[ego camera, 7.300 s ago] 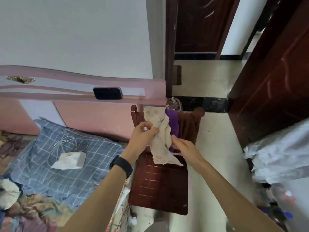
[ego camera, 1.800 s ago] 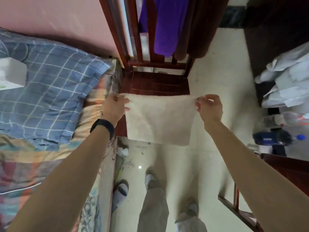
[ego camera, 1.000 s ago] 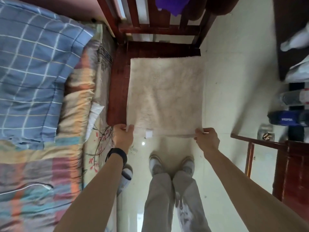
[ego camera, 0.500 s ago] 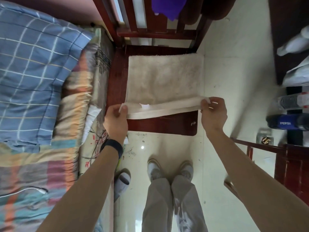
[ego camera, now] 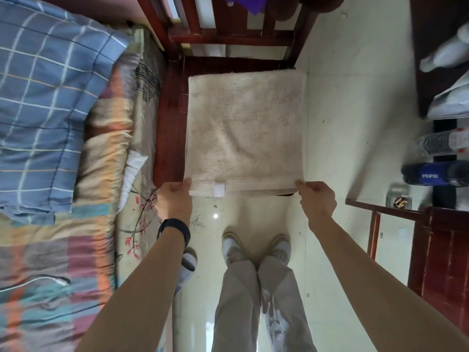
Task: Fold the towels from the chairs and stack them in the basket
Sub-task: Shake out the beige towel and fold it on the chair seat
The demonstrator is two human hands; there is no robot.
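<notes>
Cream towel [ego camera: 243, 128], one, lies flat on the chair seat [ego camera: 168, 123], its right edge reaching the seat's right edge. My left hand [ego camera: 175, 199] and right hand [ego camera: 316, 199] each pinch one near corner. Bed [ego camera: 142, 110] adjoins left; open floor [ego camera: 355, 123] right.

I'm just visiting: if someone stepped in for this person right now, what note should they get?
Hands: left hand pinches the near left corner of the cream towel; right hand pinches the near right corner.
Things: the cream towel lies spread flat on the chair seat. A purple towel and a brown towel hang on the chair back. No basket in view.
Done: cream towel spread out.
Left: fold it, fold the others, stack all in the basket.
</notes>
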